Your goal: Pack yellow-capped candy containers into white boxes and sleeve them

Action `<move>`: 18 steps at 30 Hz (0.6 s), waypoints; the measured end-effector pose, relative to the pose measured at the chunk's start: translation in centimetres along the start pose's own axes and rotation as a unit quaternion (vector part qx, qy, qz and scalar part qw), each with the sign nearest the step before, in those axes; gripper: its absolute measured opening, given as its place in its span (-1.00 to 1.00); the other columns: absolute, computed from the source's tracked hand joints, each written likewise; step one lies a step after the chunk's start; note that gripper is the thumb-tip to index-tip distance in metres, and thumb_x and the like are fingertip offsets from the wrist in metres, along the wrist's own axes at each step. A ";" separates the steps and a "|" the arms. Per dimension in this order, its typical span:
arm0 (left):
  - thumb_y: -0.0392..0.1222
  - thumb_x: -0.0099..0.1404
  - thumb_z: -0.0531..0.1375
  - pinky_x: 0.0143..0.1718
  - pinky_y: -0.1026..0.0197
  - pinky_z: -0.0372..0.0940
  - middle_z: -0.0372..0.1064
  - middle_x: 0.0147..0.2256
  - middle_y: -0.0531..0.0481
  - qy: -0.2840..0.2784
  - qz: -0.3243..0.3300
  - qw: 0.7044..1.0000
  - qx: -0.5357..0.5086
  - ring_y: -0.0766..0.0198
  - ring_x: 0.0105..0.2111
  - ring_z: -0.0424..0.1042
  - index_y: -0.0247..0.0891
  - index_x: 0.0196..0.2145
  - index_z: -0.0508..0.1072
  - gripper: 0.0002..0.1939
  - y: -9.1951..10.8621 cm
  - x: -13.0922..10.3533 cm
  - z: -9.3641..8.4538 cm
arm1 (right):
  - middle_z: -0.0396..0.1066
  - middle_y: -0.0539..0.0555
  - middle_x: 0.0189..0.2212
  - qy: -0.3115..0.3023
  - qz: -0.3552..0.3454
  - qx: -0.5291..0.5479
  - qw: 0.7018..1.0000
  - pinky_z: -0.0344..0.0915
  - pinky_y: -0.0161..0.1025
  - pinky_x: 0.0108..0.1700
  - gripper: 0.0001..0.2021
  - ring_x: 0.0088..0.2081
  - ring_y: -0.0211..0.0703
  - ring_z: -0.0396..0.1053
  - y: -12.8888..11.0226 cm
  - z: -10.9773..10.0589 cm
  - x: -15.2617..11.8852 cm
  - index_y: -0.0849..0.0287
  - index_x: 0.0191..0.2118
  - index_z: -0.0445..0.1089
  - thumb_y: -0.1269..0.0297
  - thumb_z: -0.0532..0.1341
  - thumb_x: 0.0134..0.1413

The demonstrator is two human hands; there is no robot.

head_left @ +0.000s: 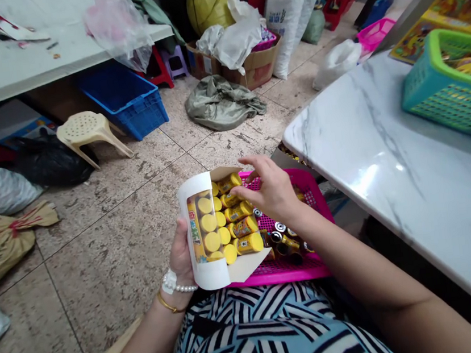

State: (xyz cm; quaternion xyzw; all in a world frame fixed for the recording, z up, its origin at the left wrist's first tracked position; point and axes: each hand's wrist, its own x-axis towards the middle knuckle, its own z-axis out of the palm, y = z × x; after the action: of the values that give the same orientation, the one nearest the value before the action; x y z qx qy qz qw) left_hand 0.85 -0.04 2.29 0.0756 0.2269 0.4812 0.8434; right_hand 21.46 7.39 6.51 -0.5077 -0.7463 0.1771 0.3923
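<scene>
My left hand (180, 252) grips the left side of a white and yellow box (209, 273), its fingers partly hidden behind it. The box is tilted, its right side open with flaps spread. Rows of small bottles with yellow caps (249, 243) fill it, some seen through a clear window. My right hand (272, 189) is at the box's upper right, thumb and fingers apart, holding nothing, the thumb close to the top bottles. Beneath lies a pink basket (322, 269) on my lap, holding dark and yellow pieces with black-and-white round ends (280, 227).
On the right, a marble-patterned table (340, 123) carries a green and blue basket (443, 88). A blue crate (127, 101), a beige stool (84, 129) and a grey-green sack (222, 102) are on the floor ahead. A white table (33, 64) stands at the upper left.
</scene>
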 end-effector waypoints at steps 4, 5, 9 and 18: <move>0.24 0.27 0.21 0.36 -0.21 0.01 0.41 0.19 -0.08 0.006 0.040 0.999 0.007 -0.12 0.36 0.08 -0.12 0.13 0.45 -0.42 0.4 -0.1 -0.1 | 0.54 0.08 -0.20 -0.022 0.053 -0.049 0.997 0.42 -0.22 -0.18 -0.73 -0.35 -0.22 0.46 2.5 -1.3 -0.6 0.16 -0.05 0.43 0.15 0.26 0.21; 0.24 0.29 0.19 0.37 -0.19 -0.01 0.41 0.19 -0.06 0.013 0.052 0.999 0.004 -0.11 0.37 0.05 -0.12 0.13 0.45 -0.43 0.6 -0.1 0.0 | 0.54 0.10 -0.20 -0.059 0.071 -0.102 0.991 0.41 -0.23 -0.17 -0.75 -0.31 -0.20 0.47 3.3 -1.7 -0.8 0.18 -0.05 0.43 0.15 0.19 0.28; 0.21 0.38 0.06 0.40 -0.19 -0.11 0.41 0.19 -0.04 0.042 0.090 0.995 -0.013 -0.10 0.40 -0.05 -0.14 0.16 0.42 -0.45 1.1 0.2 0.4 | 0.56 0.19 -0.17 -0.255 0.103 -0.268 0.923 0.37 -0.18 -0.14 -0.76 -0.16 -0.03 0.51 6.0 -2.0 -2.2 0.18 -0.05 0.44 0.21 0.16 0.26; 0.12 0.30 0.19 0.39 -0.17 -0.06 0.58 -0.01 0.09 0.039 0.122 0.992 -0.011 -0.08 0.37 0.04 -0.10 0.01 0.51 -0.58 0.9 -0.2 0.2 | 0.57 0.24 -0.19 -0.342 0.103 -0.268 0.895 0.37 -0.15 -0.19 -0.61 -0.18 0.09 0.54 6.8 1.0 -4.7 0.15 0.05 0.39 0.34 0.20 0.07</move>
State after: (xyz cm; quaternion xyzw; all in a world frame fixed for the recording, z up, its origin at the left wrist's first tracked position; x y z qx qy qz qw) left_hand 0.11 0.26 2.89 0.0743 0.2433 0.5856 0.7697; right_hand 25.71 6.19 -0.48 -0.5755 -0.7973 0.1724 -0.0578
